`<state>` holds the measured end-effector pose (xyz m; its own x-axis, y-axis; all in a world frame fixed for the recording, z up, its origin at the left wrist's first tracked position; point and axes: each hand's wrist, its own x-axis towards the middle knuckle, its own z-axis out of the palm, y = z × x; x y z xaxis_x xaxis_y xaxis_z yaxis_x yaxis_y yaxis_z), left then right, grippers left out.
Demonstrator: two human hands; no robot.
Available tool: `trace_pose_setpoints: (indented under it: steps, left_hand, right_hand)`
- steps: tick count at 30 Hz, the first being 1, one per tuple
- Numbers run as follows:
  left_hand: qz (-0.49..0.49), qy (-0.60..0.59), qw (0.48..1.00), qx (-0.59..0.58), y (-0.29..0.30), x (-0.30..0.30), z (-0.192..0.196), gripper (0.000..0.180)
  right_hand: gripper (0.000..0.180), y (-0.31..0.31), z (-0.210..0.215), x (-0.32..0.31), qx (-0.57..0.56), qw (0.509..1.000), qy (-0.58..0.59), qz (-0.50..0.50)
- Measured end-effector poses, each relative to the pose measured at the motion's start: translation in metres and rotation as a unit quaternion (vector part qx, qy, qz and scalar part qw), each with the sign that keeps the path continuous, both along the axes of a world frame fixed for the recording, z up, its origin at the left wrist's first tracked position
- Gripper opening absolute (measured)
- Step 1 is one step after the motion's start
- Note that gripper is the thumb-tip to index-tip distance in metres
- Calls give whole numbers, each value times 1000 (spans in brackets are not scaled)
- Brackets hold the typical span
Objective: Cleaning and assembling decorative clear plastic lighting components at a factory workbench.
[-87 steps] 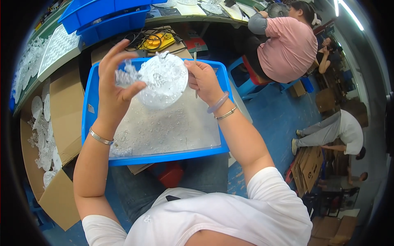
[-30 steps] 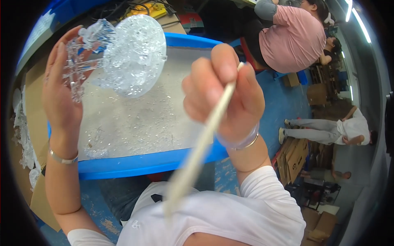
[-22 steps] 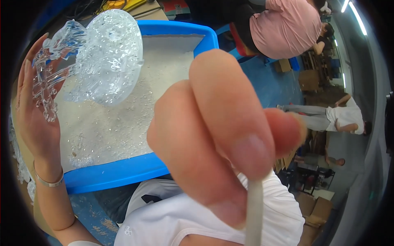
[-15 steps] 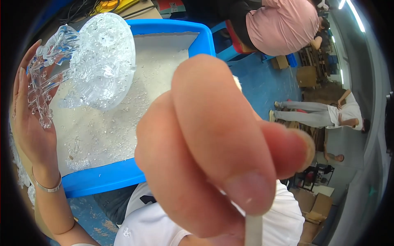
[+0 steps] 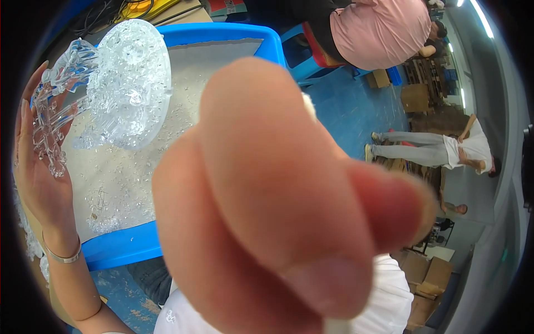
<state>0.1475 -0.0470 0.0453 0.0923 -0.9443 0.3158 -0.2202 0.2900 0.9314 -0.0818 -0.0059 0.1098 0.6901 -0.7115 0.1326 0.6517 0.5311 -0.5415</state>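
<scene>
At the far left my left hand [image 5: 41, 178] is raised, its fingers curled behind and around a clear plastic piece [image 5: 130, 83]. The piece has a round, textured, dome-like disc with thin branching clear arms on its left side, and it hangs above the blue bin [image 5: 125, 245]. Very near the camera, my right hand [image 5: 261, 183] fills the middle, large and partly blurred, its fingers curled together. Just below its fingertips shows the end of a pale strip [image 5: 337, 325]; whether the fingers grip it is hidden. A metal bracelet [image 5: 62, 255] circles my left wrist.
The bin's pale lining [image 5: 122, 172] is strewn with small clear fragments. Dark cables and a yellow object [image 5: 136, 8] lie behind it. A person in pink [image 5: 381, 33] sits at the upper right; another person [image 5: 470, 147] stands farther off, near cardboard boxes [image 5: 425, 275].
My right hand has come closer to the camera and shifted left, growing larger and blurrier. The clear plastic piece and my left hand have drifted slightly left in the picture.
</scene>
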Motion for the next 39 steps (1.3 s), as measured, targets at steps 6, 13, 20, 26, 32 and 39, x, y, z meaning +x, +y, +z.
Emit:
trace_pose_setpoints:
  steps: [6,13,20,26,32,39]
  left_hand:
    - [-24,22,999,3,-3,-5,0,40]
    - [-41,56,996,-55,-5,1,3,41]
    - [-102,165,973,-122,-6,1,10,35]
    - [-79,206,969,-108,-5,-2,8,30]
    - [-91,212,970,-82,-3,-6,10,29]
    - [-91,190,974,-78,-1,-7,8,29]
  right_hand:
    - [21,7,-9,10,-56,992,12,-111]
    - [21,-31,-36,-12,-171,833,306,-428]
    - [21,-48,-67,1,-259,775,434,-380]
    - [17,-38,-66,18,-261,806,402,-347]
    - [15,-42,-68,7,-259,799,431,-329]
    - [11,-44,-69,8,-240,799,439,-333]
